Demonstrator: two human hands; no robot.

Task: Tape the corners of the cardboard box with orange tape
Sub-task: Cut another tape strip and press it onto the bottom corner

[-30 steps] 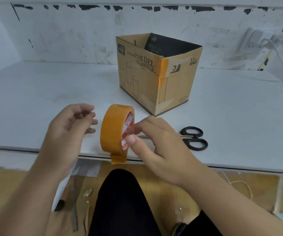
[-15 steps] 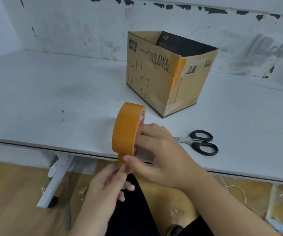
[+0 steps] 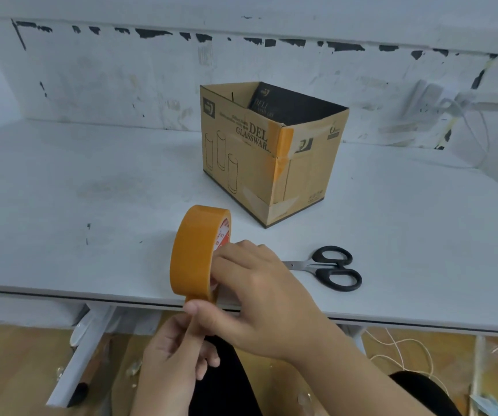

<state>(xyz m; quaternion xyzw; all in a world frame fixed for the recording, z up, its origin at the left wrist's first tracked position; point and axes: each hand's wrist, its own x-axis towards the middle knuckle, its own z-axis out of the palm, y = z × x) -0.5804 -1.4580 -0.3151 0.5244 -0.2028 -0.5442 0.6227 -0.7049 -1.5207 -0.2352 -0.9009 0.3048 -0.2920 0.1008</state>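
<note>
My right hand (image 3: 259, 295) grips tape (image 3: 195, 253) upright on edge, hole facing sideways | left hand (image 3: 175, 352) pinches its loose end | box (image 3: 268, 151) open-topped, corner toward me.

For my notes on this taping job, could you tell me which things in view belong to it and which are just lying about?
Belong: cardboard box; orange tape roll; right hand; left hand; scissors, probably.
Lying about: white cables; floor scraps.

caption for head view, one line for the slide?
Right hand holds orange tape roll; left hand pinches its free end.
</note>
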